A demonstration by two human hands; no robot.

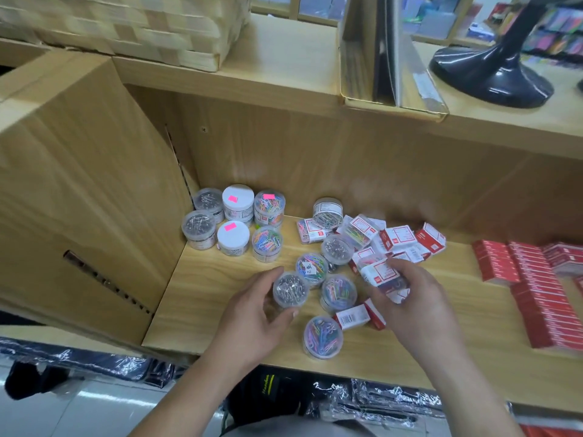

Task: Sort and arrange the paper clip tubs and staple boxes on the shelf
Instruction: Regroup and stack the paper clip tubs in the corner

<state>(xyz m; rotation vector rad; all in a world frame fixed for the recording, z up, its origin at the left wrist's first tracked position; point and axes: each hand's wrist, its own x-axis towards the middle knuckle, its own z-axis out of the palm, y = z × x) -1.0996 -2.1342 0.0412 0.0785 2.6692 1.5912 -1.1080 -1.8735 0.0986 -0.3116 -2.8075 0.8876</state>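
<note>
While left fingers [268,275] grip tub [290,290], right fingers [407,268] hold box [383,274], behind the shelf edge [362,364].

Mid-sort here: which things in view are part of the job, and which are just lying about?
Job: silver-clip tub in the left hand; red-and-white box in the right hand; grouped tubs at back left; loose tubs; jumbled boxes; stacked red boxes.
Lying about: woven basket; black stand; wrapped bags below the shelf.
</note>
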